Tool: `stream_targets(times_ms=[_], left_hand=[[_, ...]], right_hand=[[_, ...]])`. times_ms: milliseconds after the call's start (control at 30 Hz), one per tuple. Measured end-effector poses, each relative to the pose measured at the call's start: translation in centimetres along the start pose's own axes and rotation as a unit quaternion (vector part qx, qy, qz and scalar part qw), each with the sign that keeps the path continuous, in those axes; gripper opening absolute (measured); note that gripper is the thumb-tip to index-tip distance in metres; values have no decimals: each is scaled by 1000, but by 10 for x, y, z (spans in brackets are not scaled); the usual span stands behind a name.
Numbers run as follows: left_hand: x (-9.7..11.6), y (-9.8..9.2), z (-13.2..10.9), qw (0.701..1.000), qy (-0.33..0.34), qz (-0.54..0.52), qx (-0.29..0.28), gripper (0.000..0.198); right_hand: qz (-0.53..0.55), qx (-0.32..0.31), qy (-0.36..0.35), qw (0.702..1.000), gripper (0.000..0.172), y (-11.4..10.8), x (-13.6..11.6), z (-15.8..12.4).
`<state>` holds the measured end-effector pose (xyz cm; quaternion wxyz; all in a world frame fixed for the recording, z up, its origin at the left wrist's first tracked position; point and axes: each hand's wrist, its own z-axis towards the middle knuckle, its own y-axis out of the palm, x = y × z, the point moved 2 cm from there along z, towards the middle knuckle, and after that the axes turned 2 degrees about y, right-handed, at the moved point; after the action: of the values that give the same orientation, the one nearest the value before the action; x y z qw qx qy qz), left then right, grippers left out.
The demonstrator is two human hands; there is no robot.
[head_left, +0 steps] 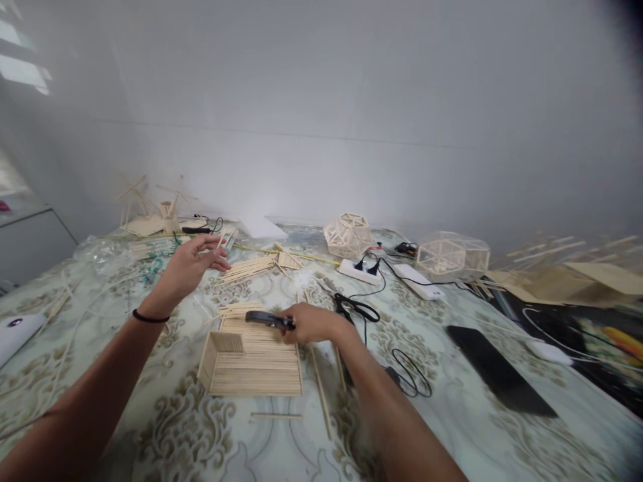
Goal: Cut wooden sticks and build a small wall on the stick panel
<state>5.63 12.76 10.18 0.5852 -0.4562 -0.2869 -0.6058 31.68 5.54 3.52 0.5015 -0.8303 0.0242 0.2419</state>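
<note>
My left hand (193, 261), with a black band at the wrist, is raised over the left part of the table. Its thumb and fingers pinch a short thin wooden stick (220, 239). My right hand (314, 323) is closed round a dark grey hand tool (268, 319); its exact kind is unclear. That tool hangs over a small panel of wooden sticks (258, 371) laid side by side, with low stick walls standing at its left corner. Behind the panel lies a loose pile of sticks (251, 269). Single sticks (321, 395) lie to its right and in front.
Stick-built polyhedron frames (347, 235) and a stick model with windmill-like crosses (165, 217) stand at the back. A white power strip (359, 271) with plugs, black-handled scissors (356, 308) and cables lie right of centre. A black phone (497, 368) lies farther right.
</note>
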Motion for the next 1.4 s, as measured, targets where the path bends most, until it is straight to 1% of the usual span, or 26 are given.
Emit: stream_targets(times_ms=[100,133,233,300,433,467,533,633,667,733,767,800,833,900,933,967,1000,1067,1167,1267,1400], left_hand=[[6,0,-2,1000,0,-20,-10,35],[8,0,-3,1000,-2,-22,-12,35],[14,3,-5,1000,-5,-23,-18,35],[17,5,-7,999,-8,-30,-19,35],[24,7,-12,999,-4,-37,-27,34],[26,7,-13,999,0,-38,-31,34],[30,6,-17,999,8,-38,-38,32],[39,6,-23,998,15,-27,-54,29],[42,8,-26,998,15,-20,-62,28],[49,15,-34,996,7,-10,-88,26],[52,22,-38,994,-2,-7,-108,26],[54,29,-44,991,-16,-6,-134,25],[56,38,-50,985,-30,-5,-167,24],[57,57,-63,972,-58,2,-229,21],[57,65,-69,967,-63,7,-249,20],[56,72,-74,960,-73,7,-270,20],[55,77,-78,955,-85,0,-286,21],[54,83,-83,946,-110,-29,-302,23],[55,84,-83,936,-138,-66,-316,29],[57,81,-79,929,-155,-69,-329,35],[54,80,-76,923,-171,-70,-338,35]], right_hand=[[3,6,95,995,16,-11,21,-11],[0,8,129,992,16,-12,30,-14],[-8,19,208,978,25,-10,48,-17],[-10,26,233,972,24,-3,52,-12],[-10,36,232,972,10,10,43,2],[-5,37,225,974,8,11,41,5],[16,39,208,977,11,8,41,4],[73,65,171,980,18,-9,49,-11],[97,83,154,980,18,-17,53,-20],[143,139,111,974,15,-33,57,-40],[173,176,86,965,17,-41,56,-49],[224,220,48,948,20,-47,53,-57],[294,267,0,918,24,-52,48,-64],[419,342,-91,836,32,-58,32,-74],[459,369,-124,799,33,-59,23,-76],[480,390,-145,772,32,-59,14,-77],[490,407,-159,754,31,-59,5,-77],[494,429,-173,736,26,-58,-9,-75],[490,447,-181,726,22,-56,-19,-70],[494,472,-184,706,20,-56,-19,-69],[504,506,-182,676,16,-57,-16,-70]])
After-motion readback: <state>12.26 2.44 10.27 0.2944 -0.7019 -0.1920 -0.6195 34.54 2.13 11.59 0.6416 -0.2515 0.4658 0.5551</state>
